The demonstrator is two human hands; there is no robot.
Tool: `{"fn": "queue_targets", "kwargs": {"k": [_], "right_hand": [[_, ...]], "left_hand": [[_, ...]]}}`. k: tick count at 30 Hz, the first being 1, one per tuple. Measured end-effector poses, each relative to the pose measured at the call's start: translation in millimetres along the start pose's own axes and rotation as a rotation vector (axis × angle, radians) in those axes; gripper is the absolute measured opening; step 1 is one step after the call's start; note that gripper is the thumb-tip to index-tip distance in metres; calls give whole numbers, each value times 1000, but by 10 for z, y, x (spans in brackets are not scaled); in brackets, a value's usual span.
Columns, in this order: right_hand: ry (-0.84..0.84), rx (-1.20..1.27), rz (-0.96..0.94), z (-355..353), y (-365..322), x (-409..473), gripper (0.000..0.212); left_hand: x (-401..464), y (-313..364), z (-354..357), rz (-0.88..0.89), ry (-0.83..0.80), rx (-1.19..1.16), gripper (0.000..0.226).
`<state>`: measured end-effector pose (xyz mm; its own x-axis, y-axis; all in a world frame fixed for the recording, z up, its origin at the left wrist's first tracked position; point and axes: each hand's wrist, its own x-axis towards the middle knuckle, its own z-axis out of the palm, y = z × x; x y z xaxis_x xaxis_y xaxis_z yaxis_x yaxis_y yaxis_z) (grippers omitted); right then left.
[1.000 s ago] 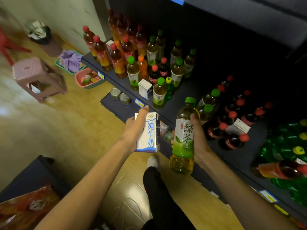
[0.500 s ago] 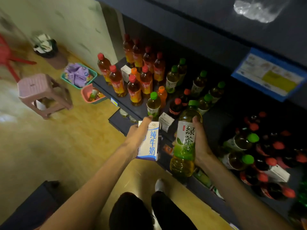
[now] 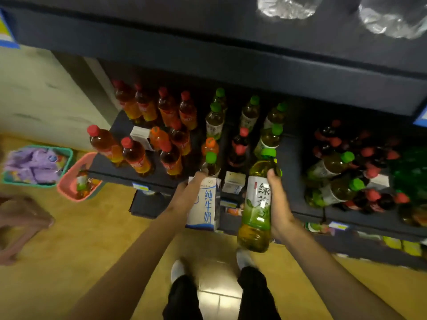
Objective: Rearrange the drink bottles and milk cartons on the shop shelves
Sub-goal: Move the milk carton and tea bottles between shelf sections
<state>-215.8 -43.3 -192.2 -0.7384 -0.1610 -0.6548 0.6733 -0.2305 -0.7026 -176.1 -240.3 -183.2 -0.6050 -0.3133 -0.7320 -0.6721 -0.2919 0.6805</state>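
Observation:
My left hand (image 3: 184,195) grips a white and blue milk carton (image 3: 204,204) upright, just in front of the dark shelf's front edge (image 3: 120,177). My right hand (image 3: 278,204) holds a green tea bottle (image 3: 257,199) with a green cap, upright, beside the carton. On the shelf behind stand red-capped amber tea bottles (image 3: 136,155) at the left and green-capped tea bottles (image 3: 215,121) in the middle. A small milk carton (image 3: 233,181) stands on the shelf between my hands. Another carton (image 3: 141,136) sits among the red-capped bottles.
Dark red-capped cola bottles (image 3: 369,153) and lying green tea bottles (image 3: 330,162) crowd the shelf's right part. An upper shelf (image 3: 231,54) overhangs, with clear plastic bottles (image 3: 392,17) on it. A pink basket (image 3: 76,179), a green basket (image 3: 37,165) and a stool (image 3: 20,220) stand on the floor at the left.
The view has swung up and closer to the shelf. Both hands have moved forward with the carton and the green tea bottle, still held, nearer the shelf's front edge.

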Motion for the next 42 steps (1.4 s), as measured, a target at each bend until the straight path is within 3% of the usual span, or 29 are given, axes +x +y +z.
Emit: {"fn": "queue_targets", "kwargs": {"k": [3,6,9,16,21,28,31,36,42], "right_hand": [[63,71,-4,172,203,-131,96],[98,93,13,248,389,-250,99],[127,122,24,240,496,-324,113],[225,168,-37,3,454,-425,114],[249,177,-81,-257,319,-442,91],[187,112,-124,-526,142,-360,65],[171,105,-115,-595,82,-320,62],[143,78,-95,-647,-5,-321,61],[154,38,-125,-511,-65,-303,53]], "left_hand": [[13,63,-208,-4,-69,82,37],[-2,76,-306,-15,-102,164,27],[95,-2,-293,-38,-158,207,39],[301,-164,166,-8,-388,420,49],[471,-139,597,172,-420,552,68],[985,-186,989,127,-339,716,118],[1132,-212,1083,101,-270,746,109],[1169,-254,1114,131,-179,756,70],[966,-227,968,196,-217,810,58]]}}
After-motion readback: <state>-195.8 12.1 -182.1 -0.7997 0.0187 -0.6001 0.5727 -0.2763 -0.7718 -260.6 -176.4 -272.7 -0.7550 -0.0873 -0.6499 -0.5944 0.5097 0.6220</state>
